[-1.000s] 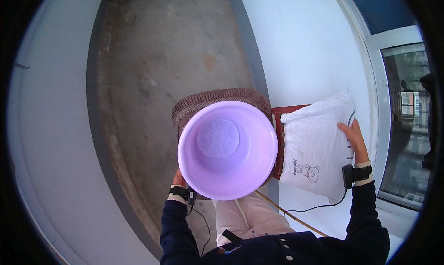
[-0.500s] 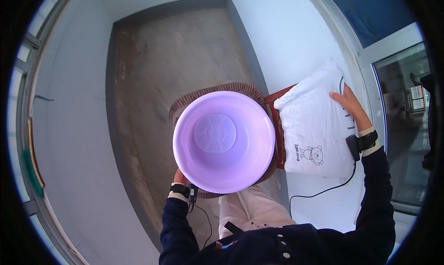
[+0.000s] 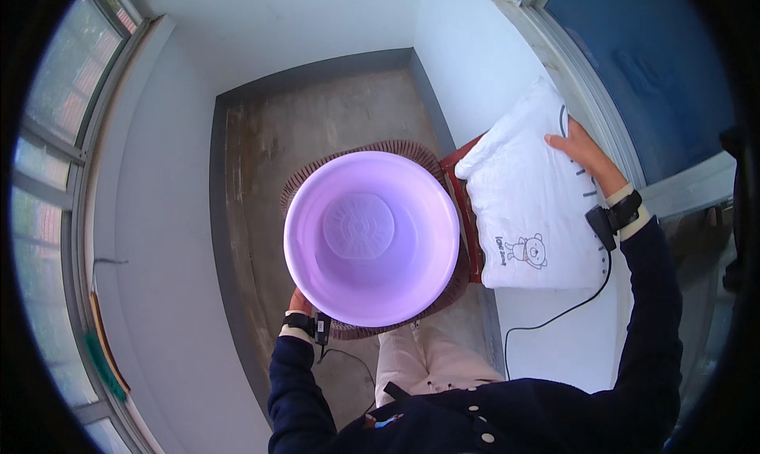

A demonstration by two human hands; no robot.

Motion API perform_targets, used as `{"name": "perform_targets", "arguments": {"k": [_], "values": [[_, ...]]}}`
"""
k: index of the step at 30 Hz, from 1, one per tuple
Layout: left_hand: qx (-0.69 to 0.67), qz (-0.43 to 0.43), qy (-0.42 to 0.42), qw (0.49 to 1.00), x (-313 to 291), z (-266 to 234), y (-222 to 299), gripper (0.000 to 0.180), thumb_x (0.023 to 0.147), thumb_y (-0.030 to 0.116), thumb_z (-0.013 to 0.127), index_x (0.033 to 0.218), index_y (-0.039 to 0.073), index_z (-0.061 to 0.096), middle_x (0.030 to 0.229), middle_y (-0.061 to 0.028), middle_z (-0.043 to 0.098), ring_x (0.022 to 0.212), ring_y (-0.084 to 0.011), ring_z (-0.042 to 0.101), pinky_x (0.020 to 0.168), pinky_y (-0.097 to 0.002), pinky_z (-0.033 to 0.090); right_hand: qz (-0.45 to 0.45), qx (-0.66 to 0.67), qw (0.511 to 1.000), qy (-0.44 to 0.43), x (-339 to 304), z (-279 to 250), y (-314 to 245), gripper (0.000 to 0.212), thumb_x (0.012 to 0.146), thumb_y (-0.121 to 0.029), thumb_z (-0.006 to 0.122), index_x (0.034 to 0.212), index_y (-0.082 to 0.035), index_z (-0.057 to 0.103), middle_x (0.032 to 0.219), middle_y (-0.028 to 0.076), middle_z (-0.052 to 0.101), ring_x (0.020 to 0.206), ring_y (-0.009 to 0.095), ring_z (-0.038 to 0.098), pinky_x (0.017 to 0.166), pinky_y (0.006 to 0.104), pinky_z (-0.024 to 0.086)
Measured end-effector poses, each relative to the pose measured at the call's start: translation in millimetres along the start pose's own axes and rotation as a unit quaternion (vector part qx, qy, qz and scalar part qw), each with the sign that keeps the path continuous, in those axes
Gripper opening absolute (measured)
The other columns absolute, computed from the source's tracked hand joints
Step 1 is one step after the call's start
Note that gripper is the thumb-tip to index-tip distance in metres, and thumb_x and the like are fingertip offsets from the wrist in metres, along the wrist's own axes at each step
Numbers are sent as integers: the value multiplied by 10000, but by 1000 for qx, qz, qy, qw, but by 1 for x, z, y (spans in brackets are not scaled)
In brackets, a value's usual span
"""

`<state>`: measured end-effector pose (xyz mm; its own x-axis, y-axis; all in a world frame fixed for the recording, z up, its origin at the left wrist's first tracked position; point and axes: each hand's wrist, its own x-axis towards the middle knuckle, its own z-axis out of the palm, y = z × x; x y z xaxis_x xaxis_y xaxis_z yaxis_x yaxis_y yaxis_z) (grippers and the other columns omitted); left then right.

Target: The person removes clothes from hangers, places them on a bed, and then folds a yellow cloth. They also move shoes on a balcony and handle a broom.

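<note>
A round purple plastic basin (image 3: 372, 288) with nothing in it stands over a chair seat with a brown ribbed cover (image 3: 297, 186). At its lower left rim is my left hand (image 3: 299, 302), closed on the basin's side, its fingers mostly hidden underneath. To the right, a white cloth item (image 3: 530, 193) with a small printed bear lies against the red chair back (image 3: 467, 216); whether it is a pillow or folded cloth I cannot tell. My right hand (image 3: 584, 149) grips its far right edge, thumb on top and fingers behind.
Grey-bordered concrete floor (image 3: 332, 98) stretches beyond the chair. White walls (image 3: 158, 177) rise on both sides, with windows (image 3: 55, 177) along the left. A green-bristled brush (image 3: 105, 365) lies by the window ledge. A black cable (image 3: 562, 323) hangs from my right wrist device.
My view has tilted up, showing more of the windows and far wall. The basin and the white cloth item sit slightly further left in the picture; both hands keep their places on them.
</note>
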<state>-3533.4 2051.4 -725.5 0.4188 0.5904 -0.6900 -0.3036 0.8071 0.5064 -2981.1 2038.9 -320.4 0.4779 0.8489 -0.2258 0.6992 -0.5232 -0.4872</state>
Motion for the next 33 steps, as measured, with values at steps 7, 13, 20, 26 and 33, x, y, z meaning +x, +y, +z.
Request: {"name": "perform_targets", "arguments": {"k": [7,13,20,26,33], "values": [[-2,-4,-6,1000,14,-2,3,447,867,278,526,1243,46,459,1160,-85,558,1028,-195,549,866,-333,455,47,16,998,27,1,2,-8,642,777,-160,586,1311,57,301,1240,211,462,1138,296,465,974,340,354],[-2,-1,-4,1000,15,-4,-2,450,868,282,525,1246,47,456,1164,-82,556,1034,-193,546,867,-334,453,13,37,999,2,-1,1,-4,638,785,-166,586,1314,50,304,1237,198,470,1133,282,467,968,338,360],[-2,2,3,1000,9,-4,-3,453,870,287,523,1249,48,453,1168,-79,553,1041,-191,542,869,-334,452,-14,54,998,-8,4,0,3,629,805,-173,573,1324,42,289,1246,174,465,1126,267,465,965,331,361],[-16,5,15,1000,6,-14,-11,456,872,291,522,1252,49,450,1172,-76,551,1047,-189,539,871,-335,450,-29,33,999,-21,7,1,8,626,814,-183,573,1332,28,290,1253,153,462,1136,237,455,964,322,359],[-26,32,26,999,11,-19,-11,459,874,295,520,1255,49,447,1177,-72,548,1054,-187,535,873,-336,448,-21,73,997,-23,5,-1,6,592,805,-200,589,1300,16,350,1181,124,517,1058,206,497,916,315,394]]}}
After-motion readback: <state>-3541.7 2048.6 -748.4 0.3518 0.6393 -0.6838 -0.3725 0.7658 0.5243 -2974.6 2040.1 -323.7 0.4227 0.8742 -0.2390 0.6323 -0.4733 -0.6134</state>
